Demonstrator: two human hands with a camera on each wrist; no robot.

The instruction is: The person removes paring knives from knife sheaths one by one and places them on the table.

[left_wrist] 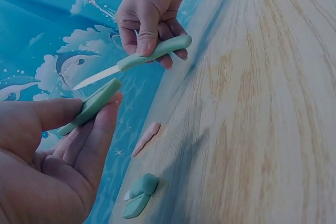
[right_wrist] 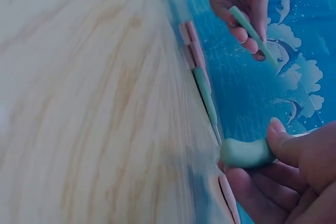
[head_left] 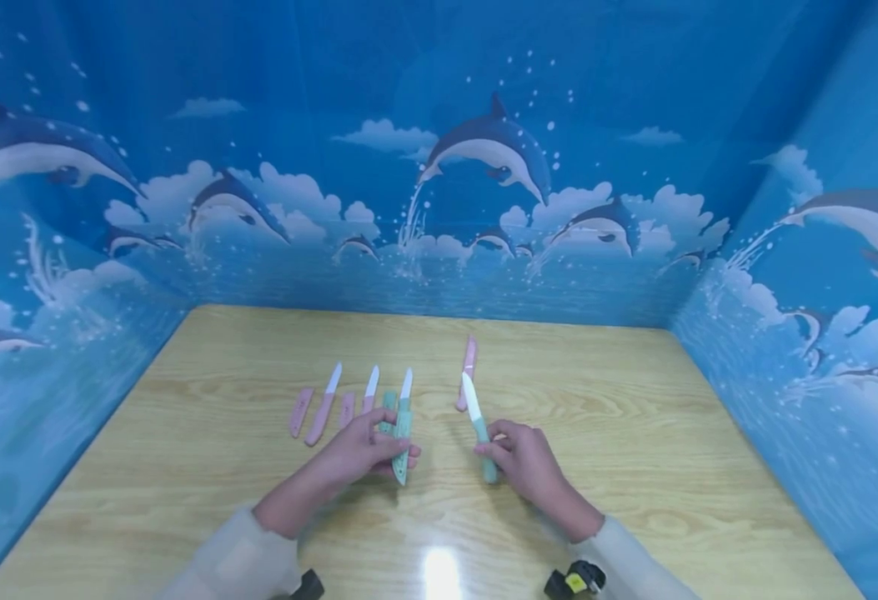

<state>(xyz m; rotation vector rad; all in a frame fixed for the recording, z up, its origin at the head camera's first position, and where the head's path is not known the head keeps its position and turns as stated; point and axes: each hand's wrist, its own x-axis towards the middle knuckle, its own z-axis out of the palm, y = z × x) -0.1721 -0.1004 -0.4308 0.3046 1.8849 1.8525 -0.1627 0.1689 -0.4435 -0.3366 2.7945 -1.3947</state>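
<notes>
My left hand [head_left: 367, 448] pinches a light green knife sheath [left_wrist: 97, 104] between thumb and fingers, raised over the table. Between the thumb and fingers of my right hand [head_left: 534, 462] is the green handle of a small paring knife [left_wrist: 160, 51]. Its pale blade [head_left: 472, 396] points away from me, and in the left wrist view its tip lies close to the sheath. Just beyond my left hand, a second green-handled knife [head_left: 406, 387] and another green sheath [head_left: 389, 400] lie on the table, partly hidden by that hand.
Left of the green pair lie two pink-handled knives [head_left: 322, 417] with bared blades, and two pink sheaths [head_left: 301, 412]. A pink knife in its sheath [head_left: 470, 358] lies beyond my right hand. Dolphin-printed blue curtains [head_left: 439, 275] border the wooden table [head_left: 596, 392] at the back and sides.
</notes>
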